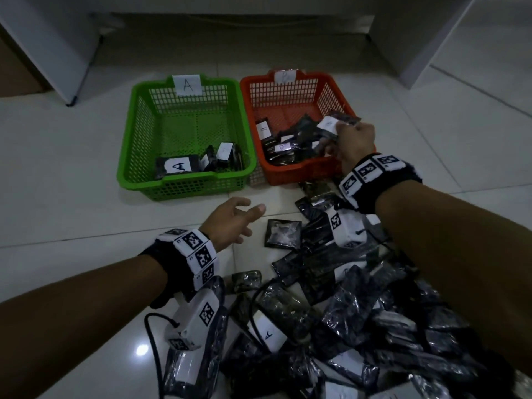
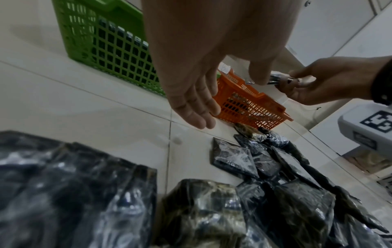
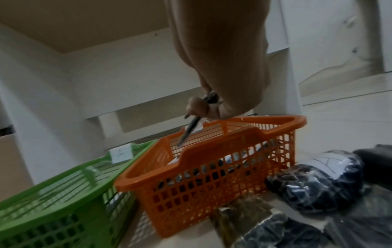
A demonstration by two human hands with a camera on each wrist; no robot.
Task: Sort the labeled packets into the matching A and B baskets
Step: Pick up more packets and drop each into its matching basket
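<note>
My right hand pinches a dark packet with a white label above the right side of the orange basket marked B; in the right wrist view the packet hangs edge-on over that basket. Several labeled packets lie inside it. The green basket marked A stands to its left and holds a few packets, one showing an A label. My left hand hovers with relaxed fingers and holds nothing, over the floor in front of the baskets. A heap of dark packets covers the floor near me.
Both baskets stand side by side on the pale tiled floor. White furniture panels rise behind and to the left, another at the right. A packet with an A label lies in the heap. Cables from the wrist cameras run over the packets.
</note>
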